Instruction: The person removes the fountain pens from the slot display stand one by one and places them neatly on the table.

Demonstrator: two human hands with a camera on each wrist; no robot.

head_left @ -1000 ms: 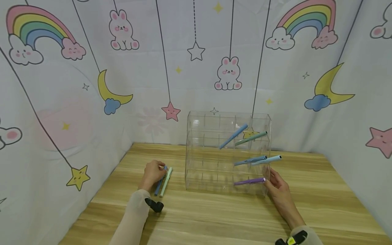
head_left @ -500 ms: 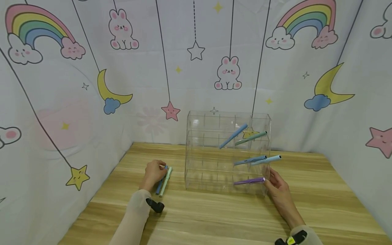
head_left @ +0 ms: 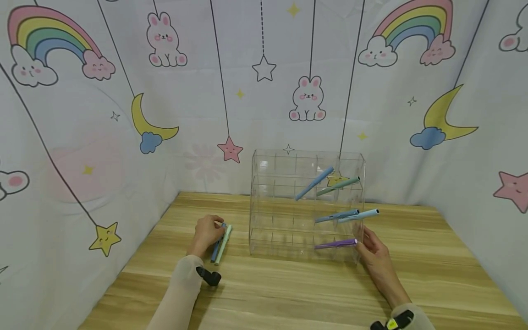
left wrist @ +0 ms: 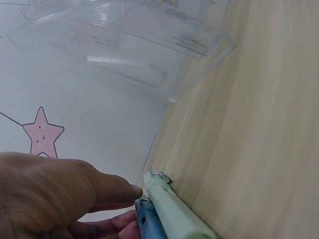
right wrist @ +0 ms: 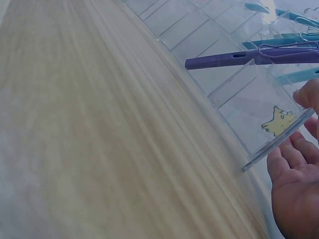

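On the left of the table, my left hand [head_left: 208, 234] pinches the upper end of a blue pen [head_left: 216, 250] between thumb and fingers. The left wrist view shows the thumb on the blue pen [left wrist: 150, 221], while a pale green pen [left wrist: 172, 209] lies right beside it. My right hand [head_left: 376, 254] holds the right side wall of a clear acrylic pen rack [head_left: 282, 224]. In the right wrist view, the thumb is on one face of that wall and the fingers are behind it. A purple pen [head_left: 336, 244] sits in the rack's low row near this hand.
Higher in the rack, a blue pen [head_left: 314, 183], a dark green pen [head_left: 338, 186], another blue pen [head_left: 337, 216] and a light blue pen [head_left: 359, 216] stick out at a slant. A patterned curtain [head_left: 198, 101] encloses the wooden table [head_left: 280, 293] behind and at both sides.
The blue pen in my left hand has shifted slightly right, closer to the pale green pen. My right hand and the rack have stayed put.
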